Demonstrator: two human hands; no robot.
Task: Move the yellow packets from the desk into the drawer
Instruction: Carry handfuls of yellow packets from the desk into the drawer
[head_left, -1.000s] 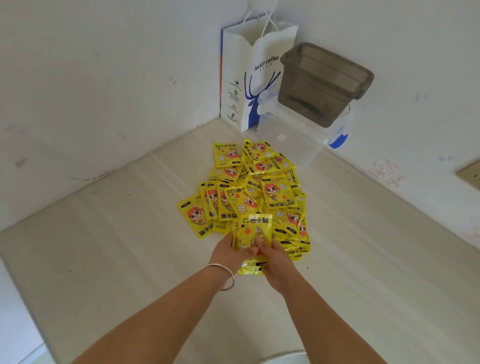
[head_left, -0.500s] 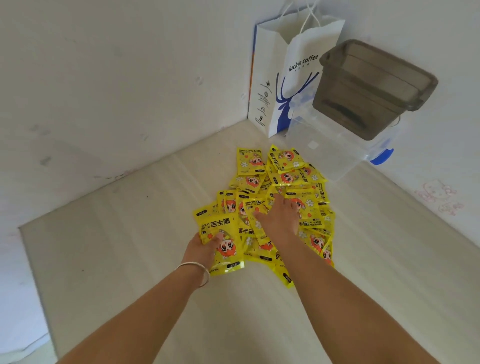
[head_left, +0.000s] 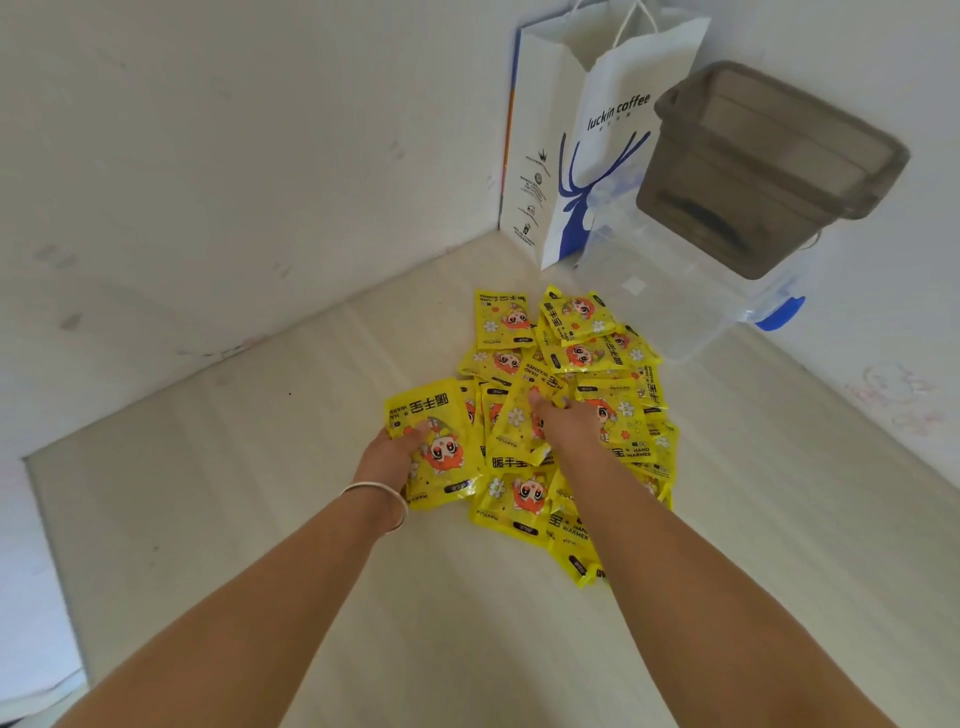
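A: Starting at the left, what is there?

B: A white wall (head_left: 208, 156) with a few scuffs, meeting the pale wood-grain worktop (head_left: 234, 519) in a corner. The left forearm comes up from the bottom edge, with a silver bangle (head_left: 382, 501) at the wrist.

A: And the left hand?

B: The left hand (head_left: 392, 452) grasps a yellow packet (head_left: 434, 441) at the left edge of the heap, thumb on its printed face, fingers hidden beneath it. Whether it is lifted clear of the worktop, I cannot tell.

A: Where are the other packets?

B: The pile of yellow packets (head_left: 566, 358) lies on the worktop in the middle, overlapping each other, some face up with a cartoon figure and "HAND WARMER" lettering. It stretches from near the person's arms up toward the corner.

A: The right hand?

B: The right hand (head_left: 569, 423) is down on the middle of the pile, palm downward. Its fingers curl onto a packet there, though the grip itself is hidden under the hand, so I cannot tell if it holds one.

A: Further right?

B: A white paper bag (head_left: 587, 156) printed "luckin coffee" with a blue deer stands in the corner. Just right of it sits a clear plastic box (head_left: 675, 312) with a blue latch, touching the pile's far end, and a smoky-brown container (head_left: 769, 166) rests tilted on top of it.
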